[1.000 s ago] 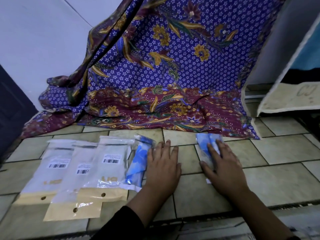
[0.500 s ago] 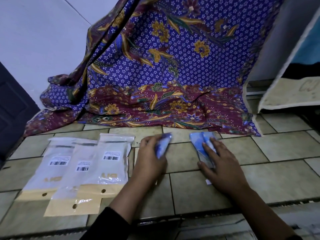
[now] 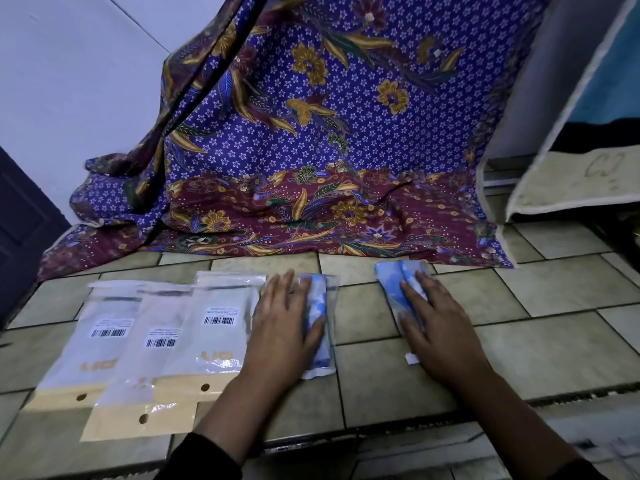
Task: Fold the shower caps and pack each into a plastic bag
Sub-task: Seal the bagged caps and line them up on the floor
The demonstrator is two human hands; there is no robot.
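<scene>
A folded blue-and-white shower cap inside a clear plastic bag [image 3: 320, 323] lies on the tiled floor at the centre. My left hand [image 3: 282, 323] rests flat on its left side, fingers straight. A second folded blue shower cap [image 3: 394, 285] lies to the right, and my right hand [image 3: 436, 327] presses flat on its near part with straight fingers. Whether this second cap is in a bag I cannot tell. Three plastic bags with barcode labels and tan card headers [image 3: 145, 341] lie overlapping at the left.
A purple and maroon batik cloth [image 3: 329, 150] hangs at the back and spreads onto the tiled floor [image 3: 554, 348]. A dark door [image 3: 20, 230] stands at the left, a white shelf unit [image 3: 554, 188] at the right. A small white scrap [image 3: 411, 358] lies by my right wrist.
My left hand, which held the bagged cap lifted half a second ago, has laid it flat on the floor right of the bags and flattened on it. My right hand stayed put.
</scene>
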